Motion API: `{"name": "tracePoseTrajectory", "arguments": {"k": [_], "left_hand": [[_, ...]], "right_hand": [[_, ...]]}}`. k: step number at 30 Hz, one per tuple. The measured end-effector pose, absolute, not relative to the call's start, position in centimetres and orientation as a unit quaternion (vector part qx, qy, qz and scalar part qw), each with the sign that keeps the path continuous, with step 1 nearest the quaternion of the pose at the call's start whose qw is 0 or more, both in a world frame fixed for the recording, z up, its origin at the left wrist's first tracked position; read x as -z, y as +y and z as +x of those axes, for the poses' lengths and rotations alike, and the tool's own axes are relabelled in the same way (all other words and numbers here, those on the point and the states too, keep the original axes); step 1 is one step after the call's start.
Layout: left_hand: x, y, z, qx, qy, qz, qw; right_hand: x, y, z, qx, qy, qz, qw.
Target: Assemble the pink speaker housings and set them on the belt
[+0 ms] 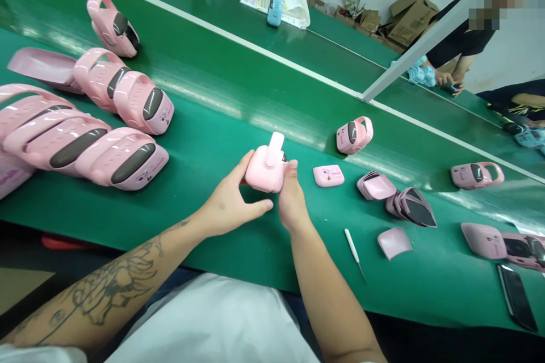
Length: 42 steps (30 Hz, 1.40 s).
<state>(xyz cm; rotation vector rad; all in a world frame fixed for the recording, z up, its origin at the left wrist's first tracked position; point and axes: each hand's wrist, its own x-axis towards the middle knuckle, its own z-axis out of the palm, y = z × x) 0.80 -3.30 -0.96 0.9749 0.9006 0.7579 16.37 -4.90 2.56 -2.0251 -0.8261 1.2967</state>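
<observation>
Between my two hands is a pink device (264, 170) with a loop handle, seen side-on just above the green table. My left hand (232, 198) grips its left side, the thumb stretched out below it. Against the right side of the device, my right hand (293, 198) presses with its thumb upward; its other fingers are hidden. To the right lies a pink printed panel (328, 176). A white-handled pointed tool (352, 245) rests farther right, near a curved pink panel (394, 243).
Several pink devices (140, 159) crowd the left of the green table (204, 119). Stacked panels (377, 185), more pink devices (355, 135) and a phone (517, 296) are on the right. A white post (409, 54) rises behind; people stand beyond it.
</observation>
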Motion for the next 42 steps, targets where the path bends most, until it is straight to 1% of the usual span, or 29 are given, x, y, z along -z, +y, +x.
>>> {"name": "tracePoseTrajectory", "arguments": {"k": [2,5,7,9,11,12,13,15,17,20,24,29,34,42], "left_hand": [[1.9,-3.8,0.6,-0.348,0.451,0.533,0.626],[3.7,-4.0,0.7,-0.416,0.459,0.617,0.485],[4.2,-3.9,0.8,-0.473,0.434,0.630,0.437],[3.9,-3.6,0.8,-0.495,0.413,0.606,0.466],[3.0,-3.5,0.6,-0.476,0.427,0.532,0.555],[2.4,-3.4,0.4,-0.459,0.442,0.477,0.606],[1.9,-3.4,0.2,-0.443,0.453,0.418,0.651],[1.1,-3.4,-0.2,-0.427,0.451,0.320,0.715],[0.7,-3.5,-0.5,-0.415,0.434,0.273,0.752],[0.6,-3.7,-0.6,-0.389,0.415,0.246,0.785],[0.6,-4.0,-0.2,-0.366,0.377,0.209,0.825],[0.2,-4.1,0.0,-0.345,0.326,0.223,0.851],[-0.1,-4.1,-0.4,-0.337,0.325,0.227,0.854],[-0.7,-4.1,-0.7,-0.313,0.338,0.234,0.856]], "right_hand": [[-3.1,-4.9,15.9,-0.524,-0.274,-0.746,0.308],[-4.0,-4.9,15.1,-0.585,-0.216,-0.711,0.326],[-4.5,-4.9,14.8,-0.609,-0.196,-0.694,0.329],[-5.1,-5.2,15.1,-0.630,-0.206,-0.684,0.306],[-5.5,-5.8,16.0,-0.648,-0.243,-0.678,0.248],[-5.7,-6.2,16.6,-0.635,-0.280,-0.687,0.217],[-5.9,-6.6,17.3,-0.601,-0.334,-0.701,0.188],[-6.2,-7.4,18.7,-0.461,-0.489,-0.722,0.162],[-6.4,-8.1,19.7,-0.333,-0.649,-0.669,0.144],[-6.5,-8.5,20.1,-0.238,-0.783,-0.563,0.120],[-6.7,-8.5,19.9,-0.206,-0.810,-0.539,0.103],[-6.9,-8.6,19.9,-0.206,-0.809,-0.538,0.116],[-7.5,-8.8,19.8,-0.192,-0.810,-0.536,0.140],[-8.2,-9.2,19.5,-0.164,-0.825,-0.530,0.105]]}}
